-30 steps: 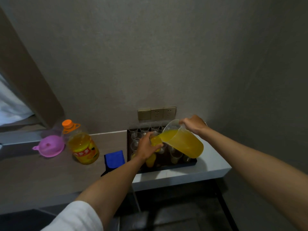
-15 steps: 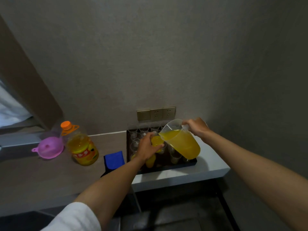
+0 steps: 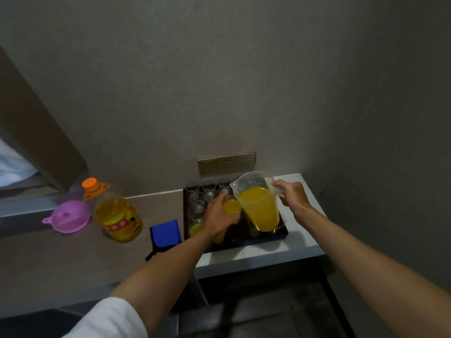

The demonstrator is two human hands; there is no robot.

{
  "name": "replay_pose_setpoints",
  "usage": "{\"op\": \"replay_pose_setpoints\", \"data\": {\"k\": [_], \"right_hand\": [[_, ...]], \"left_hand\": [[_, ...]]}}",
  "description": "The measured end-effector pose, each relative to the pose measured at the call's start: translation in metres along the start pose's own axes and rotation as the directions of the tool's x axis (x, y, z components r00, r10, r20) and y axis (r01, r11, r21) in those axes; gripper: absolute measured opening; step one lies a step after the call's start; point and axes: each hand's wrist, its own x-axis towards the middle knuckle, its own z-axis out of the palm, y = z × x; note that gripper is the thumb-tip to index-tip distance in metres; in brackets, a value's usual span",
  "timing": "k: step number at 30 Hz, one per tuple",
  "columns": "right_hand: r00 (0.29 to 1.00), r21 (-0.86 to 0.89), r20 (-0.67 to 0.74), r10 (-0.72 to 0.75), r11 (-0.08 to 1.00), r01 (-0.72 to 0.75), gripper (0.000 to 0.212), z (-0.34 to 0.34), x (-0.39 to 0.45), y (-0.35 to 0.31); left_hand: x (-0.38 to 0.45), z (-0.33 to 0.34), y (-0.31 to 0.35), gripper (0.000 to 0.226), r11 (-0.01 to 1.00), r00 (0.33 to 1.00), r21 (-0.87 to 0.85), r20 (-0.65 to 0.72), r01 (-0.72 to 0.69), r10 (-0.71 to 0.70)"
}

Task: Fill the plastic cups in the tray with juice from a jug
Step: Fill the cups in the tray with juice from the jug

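Since a second ago the jug (image 3: 258, 206) has swung back from its steep pouring tilt to nearly upright, and its spout has drawn away from the cup (image 3: 231, 208) in the left hand (image 3: 218, 215). That hand's grip is curled round this clear plastic cup, now full of opaque yellow juice, held just above the middle of the tray (image 3: 283, 234). The right hand (image 3: 291, 197) has a closed grip on the handle of the translucent, tapered jug, which hangs over the tray's right half, about two-thirds full.

Rectangular and dark, with a low rim, the tray sits on the pale right end of the table (image 3: 280, 250), close to the front edge and against the wall. Empty clear cups (image 3: 199, 198) stand in its rear and left rows; a filled cup (image 3: 195, 229) stands at the near left corner.

Left of the tray lie a folded blue cloth (image 3: 166, 232), a round juice bottle (image 3: 117, 218) with an orange cap, and a smooth pink funnel (image 3: 70, 215). Bare tabletop lies in front of these. Behind the tray, a brass-toned socket panel (image 3: 227, 162) is set in the grainy grey wall.
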Motion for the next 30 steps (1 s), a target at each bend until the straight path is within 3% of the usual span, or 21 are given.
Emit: {"op": "replay_pose_setpoints", "data": {"k": [12,30], "right_hand": [[0.995,0.113,-0.102,-0.001,0.993,0.013,0.028,0.000,0.011,0.016],[0.988,0.134,-0.152,0.019,0.991,0.002,0.035,-0.002,0.035,0.022]], "left_hand": [[0.006,0.009,-0.010,0.062,0.995,0.999,0.100,0.048,-0.002,-0.003],[0.009,0.030,-0.029,0.062,0.895,0.997,0.440,0.051,-0.073,0.057]]}}
